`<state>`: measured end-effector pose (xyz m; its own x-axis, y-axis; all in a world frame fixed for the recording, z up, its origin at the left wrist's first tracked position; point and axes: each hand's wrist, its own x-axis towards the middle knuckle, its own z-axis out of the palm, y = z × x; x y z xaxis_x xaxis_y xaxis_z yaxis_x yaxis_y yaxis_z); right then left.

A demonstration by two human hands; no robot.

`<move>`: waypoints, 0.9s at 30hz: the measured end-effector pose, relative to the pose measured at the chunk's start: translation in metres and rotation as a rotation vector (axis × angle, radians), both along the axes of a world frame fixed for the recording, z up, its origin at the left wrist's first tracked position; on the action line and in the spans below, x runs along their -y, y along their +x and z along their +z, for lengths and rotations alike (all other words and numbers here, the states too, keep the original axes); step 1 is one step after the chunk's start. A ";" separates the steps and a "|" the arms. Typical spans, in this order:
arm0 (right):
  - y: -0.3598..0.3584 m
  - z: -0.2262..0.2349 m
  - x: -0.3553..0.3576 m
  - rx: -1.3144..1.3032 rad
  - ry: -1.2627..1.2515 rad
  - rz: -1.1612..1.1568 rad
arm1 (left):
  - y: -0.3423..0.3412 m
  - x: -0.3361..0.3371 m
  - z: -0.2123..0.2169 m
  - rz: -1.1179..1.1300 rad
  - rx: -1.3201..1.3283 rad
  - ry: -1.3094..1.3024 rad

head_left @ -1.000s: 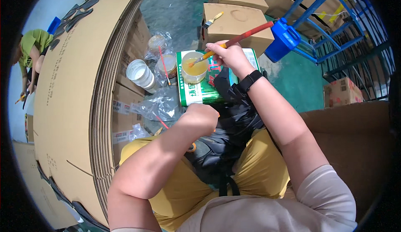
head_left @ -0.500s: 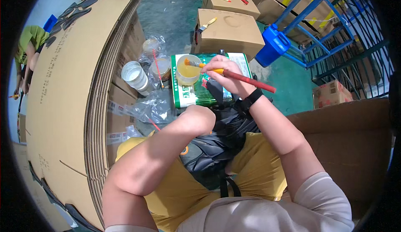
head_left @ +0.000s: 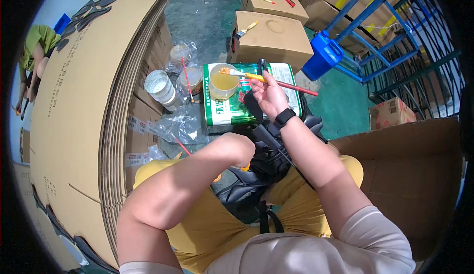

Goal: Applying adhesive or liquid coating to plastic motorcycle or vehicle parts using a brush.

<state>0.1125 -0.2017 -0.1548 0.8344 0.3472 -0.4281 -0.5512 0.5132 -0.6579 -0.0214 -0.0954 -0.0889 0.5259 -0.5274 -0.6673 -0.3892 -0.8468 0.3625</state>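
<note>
A green floor (head_left: 190,17) spread beside stacked cardboard sheets (head_left: 79,106). The right hand (head_left: 270,96) reached forward, palm upturned, gripping a paintbrush (head_left: 255,77); its bristles lay left of the grip, over a cup (head_left: 216,93) of yellow liquid. The left hand (head_left: 242,148) hung nearer the body, fingers hidden, its hold impossible to tell. The cup stood on a green-and-white container (head_left: 242,113), near a blue jug (head_left: 322,57).

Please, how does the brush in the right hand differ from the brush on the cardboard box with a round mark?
The held brush is in the right hand, with its bristles over the cup; the lying brush rests on the cardboard box. The held brush has a long handle, yellow near the bristles and red toward the end; the lying brush has a shorter, yellow handle. Both have yellow on the handle.
</note>
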 end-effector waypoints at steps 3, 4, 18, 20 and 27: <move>0.005 -0.012 0.001 -0.127 0.112 -0.048 | 0.002 0.001 -0.004 -0.015 -0.007 -0.018; 0.008 -0.015 0.004 -0.130 0.113 -0.051 | 0.002 0.002 -0.005 -0.016 -0.015 -0.013; -0.002 0.021 0.093 0.605 -0.650 0.207 | 0.001 -0.006 -0.015 0.020 -0.077 -0.050; -0.006 0.013 0.084 0.785 -0.837 0.245 | 0.003 -0.005 -0.009 0.009 -0.075 -0.055; -0.039 0.020 0.097 1.225 -0.939 0.589 | 0.004 -0.008 -0.002 0.048 -0.044 -0.094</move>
<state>0.0735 -0.2988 -0.1343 0.6690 0.7345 0.1139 0.5337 -0.3680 -0.7614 -0.0173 -0.0872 -0.0912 0.5234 -0.5639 -0.6388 -0.3311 -0.8254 0.4572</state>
